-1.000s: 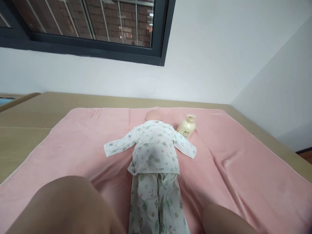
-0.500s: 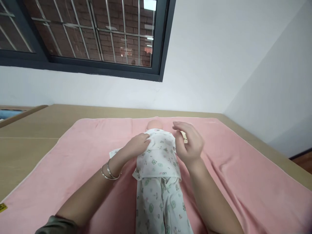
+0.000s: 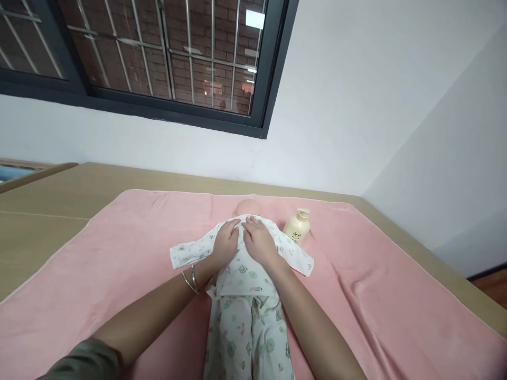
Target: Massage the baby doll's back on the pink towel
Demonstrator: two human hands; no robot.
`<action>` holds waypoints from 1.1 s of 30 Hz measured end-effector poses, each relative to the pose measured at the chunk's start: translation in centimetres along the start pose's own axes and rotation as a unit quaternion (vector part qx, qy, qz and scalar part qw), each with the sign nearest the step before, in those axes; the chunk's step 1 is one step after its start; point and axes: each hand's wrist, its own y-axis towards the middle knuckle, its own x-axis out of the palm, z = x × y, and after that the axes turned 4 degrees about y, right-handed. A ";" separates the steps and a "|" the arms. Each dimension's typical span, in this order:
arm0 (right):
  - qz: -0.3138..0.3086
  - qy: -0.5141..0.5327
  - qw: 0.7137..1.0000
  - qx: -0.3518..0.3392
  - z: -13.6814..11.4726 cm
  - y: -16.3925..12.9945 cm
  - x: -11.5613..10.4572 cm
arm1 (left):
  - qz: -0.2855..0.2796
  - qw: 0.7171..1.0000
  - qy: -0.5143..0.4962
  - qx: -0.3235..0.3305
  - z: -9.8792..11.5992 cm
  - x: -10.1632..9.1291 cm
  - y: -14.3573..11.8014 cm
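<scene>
A baby doll (image 3: 247, 277) in a white printed top and matching trousers lies lengthwise before me, its bald head (image 3: 248, 207) at the far end. Its sleeves stretch out to both sides. On the upper part of the top rests my left hand (image 3: 226, 243), open, fingers laid flat toward the neckline. Close beside it my right hand (image 3: 259, 240) lies open and flat on the same cloth, the fingertips of both hands nearly meeting. Neither hand grips anything. The doll's face is not visible.
A pale yellow pump bottle (image 3: 297, 226) stands on the pink blanket (image 3: 138, 237), just right of the doll's head. Under the blanket is a wooden surface (image 3: 43, 221), bordered by a white wall (image 3: 317, 132). A barred window (image 3: 170, 58) is above.
My right hand has come down from the air on the right onto the doll's top. My left hand has shifted inward on the chest area. The pump bottle and both sleeves now show fully.
</scene>
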 end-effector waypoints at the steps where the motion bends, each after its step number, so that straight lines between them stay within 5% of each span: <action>1: -0.017 0.007 1.000 0.005 1.0 0.3 -0.1 | 0.003 1.000 0.011 -0.001 0.0 0.0 -0.1; 5: -0.042 0.014 0.999 0.023 3.2 0.7 -0.4 | -0.008 0.999 0.041 -0.013 0.4 0.0 -0.1; 12: -0.021 -0.139 0.976 0.167 1.6 0.4 -0.2 | -0.046 0.992 0.104 -0.046 0.9 0.2 0.4; 20: -0.045 -0.168 0.977 0.125 2.5 0.7 -1.4 | -0.039 0.964 0.255 0.067 1.8 1.5 -1.9; 28: -0.030 -0.217 0.971 0.101 0.1 -1.2 0.0 | -0.120 0.966 0.230 -0.012 1.6 0.0 1.0; 33: -0.064 -0.199 0.976 0.066 0.2 -0.9 -0.8 | -0.120 0.950 0.287 0.032 2.5 -0.1 0.1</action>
